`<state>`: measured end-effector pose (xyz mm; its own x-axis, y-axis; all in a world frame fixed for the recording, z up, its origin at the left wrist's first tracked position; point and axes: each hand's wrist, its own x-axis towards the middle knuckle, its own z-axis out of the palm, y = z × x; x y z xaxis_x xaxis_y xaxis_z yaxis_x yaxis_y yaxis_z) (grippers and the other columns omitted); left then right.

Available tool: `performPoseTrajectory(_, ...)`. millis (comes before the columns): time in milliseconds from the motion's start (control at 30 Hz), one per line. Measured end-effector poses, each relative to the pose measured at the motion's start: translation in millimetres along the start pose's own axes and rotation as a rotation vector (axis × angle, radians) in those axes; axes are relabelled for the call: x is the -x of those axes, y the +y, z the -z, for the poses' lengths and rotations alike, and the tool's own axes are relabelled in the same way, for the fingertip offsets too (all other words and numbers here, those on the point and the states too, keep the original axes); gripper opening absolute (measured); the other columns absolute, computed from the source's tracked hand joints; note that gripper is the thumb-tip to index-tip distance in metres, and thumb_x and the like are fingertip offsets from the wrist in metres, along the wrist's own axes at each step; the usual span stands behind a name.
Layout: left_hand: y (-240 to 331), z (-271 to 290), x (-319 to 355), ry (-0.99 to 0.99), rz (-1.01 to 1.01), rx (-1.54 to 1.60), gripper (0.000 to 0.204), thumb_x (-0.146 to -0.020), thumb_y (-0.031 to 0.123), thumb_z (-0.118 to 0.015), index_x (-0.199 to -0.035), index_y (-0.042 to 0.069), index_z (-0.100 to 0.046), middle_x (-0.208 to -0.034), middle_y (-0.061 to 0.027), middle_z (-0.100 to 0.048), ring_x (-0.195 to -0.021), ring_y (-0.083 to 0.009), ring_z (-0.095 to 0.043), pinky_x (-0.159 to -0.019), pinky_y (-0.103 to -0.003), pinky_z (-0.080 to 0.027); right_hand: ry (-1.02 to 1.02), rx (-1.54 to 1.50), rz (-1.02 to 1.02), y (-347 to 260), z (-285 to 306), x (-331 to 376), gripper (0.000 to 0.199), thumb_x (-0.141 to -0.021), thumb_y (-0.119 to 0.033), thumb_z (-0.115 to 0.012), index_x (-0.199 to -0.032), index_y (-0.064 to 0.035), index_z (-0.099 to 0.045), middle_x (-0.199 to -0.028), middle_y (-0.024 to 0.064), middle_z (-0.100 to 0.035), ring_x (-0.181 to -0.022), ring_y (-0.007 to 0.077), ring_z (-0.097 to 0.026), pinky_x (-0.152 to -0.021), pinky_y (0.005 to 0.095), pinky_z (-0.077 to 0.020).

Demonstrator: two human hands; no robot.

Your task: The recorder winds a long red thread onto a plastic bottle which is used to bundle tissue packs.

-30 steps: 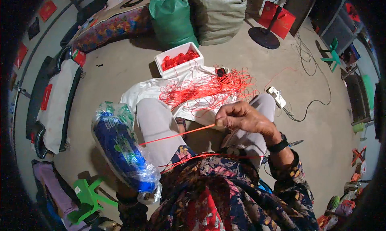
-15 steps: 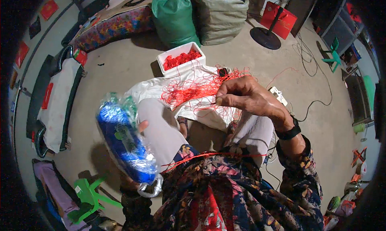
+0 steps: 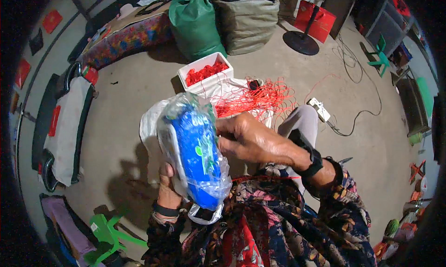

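Observation:
A blue package in a clear plastic bag (image 3: 197, 158), with a white carrying loop at its lower end, stands tilted in front of my lap. My left hand (image 3: 169, 190) grips it from the left and underneath; most of its fingers are hidden behind it. At the package's right side is my right hand (image 3: 255, 139), its fingers bent in toward the thumb. The fingertips are tucked behind the package's edge, so what they pinch is not visible. Beyond lies a tangle of red string (image 3: 274, 97) on a white sheet (image 3: 149, 123). Some red strands cross my lap.
A white box (image 3: 183, 82) holds red string. Green (image 3: 193, 27) and beige sacks (image 3: 246, 27) stand at the back. A power strip (image 3: 319, 110) with a black cable lies right of my knee. Green stools (image 3: 104, 232) stand lower left and far right.
The package has swung right and more upright, from beside my left knee to in front of me. My right hand has come down from above the string to the package's side.

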<state>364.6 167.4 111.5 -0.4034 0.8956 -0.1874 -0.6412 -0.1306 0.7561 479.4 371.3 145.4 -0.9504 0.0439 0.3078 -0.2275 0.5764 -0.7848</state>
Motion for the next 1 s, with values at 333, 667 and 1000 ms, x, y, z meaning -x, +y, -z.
performPoseTrajectory(333, -2.2, 0.3, 27.3, -0.035, 0.137, -0.071, 0.079, -0.052, 0.006, -0.082, -0.123, 0.001, -0.047, -0.113, -0.0089, -0.059, -0.104, -0.0214, -0.056, -0.091, -0.037, -0.046, -0.116, -0.199, -0.179, 2.1, -31.2, 41.9, 0.021, -0.085, -0.010, -0.053, -0.100, 0.0034, -0.055, -0.080, 0.0235, -0.060, -0.068, 0.0324, -0.060, -0.066, 0.0380, -0.0475)
performPoseTrajectory(667, -5.4, -11.0, 27.9, -0.327, 0.266, -0.514, 0.070, -0.058, 0.017, -0.082, -0.118, -0.001, -0.050, -0.107, -0.0086, -0.060, -0.098, -0.0192, -0.056, -0.089, -0.033, -0.044, -0.149, -0.478, -0.444, 4.9, -10.4, 79.1, 0.026, -0.089, -0.006, -0.053, -0.114, -0.0019, -0.053, -0.093, 0.0052, -0.063, -0.084, 0.0132, -0.057, -0.076, 0.0308, -0.0450)
performPoseTrajectory(1000, 6.1, -28.9, 18.0, -0.446, 0.256, -0.755, 0.071, -0.061, 0.022, -0.081, -0.120, 0.000, -0.048, -0.110, -0.0095, -0.059, -0.102, -0.0189, -0.053, -0.092, -0.033, -0.041, 0.025, -0.868, -0.501, -15.5, 3.2, 53.0, 0.037, -0.084, -0.035, -0.065, -0.096, -0.0006, -0.063, -0.084, 0.0001, -0.061, -0.074, 0.0061, -0.054, -0.068, 0.0220, -0.0435)
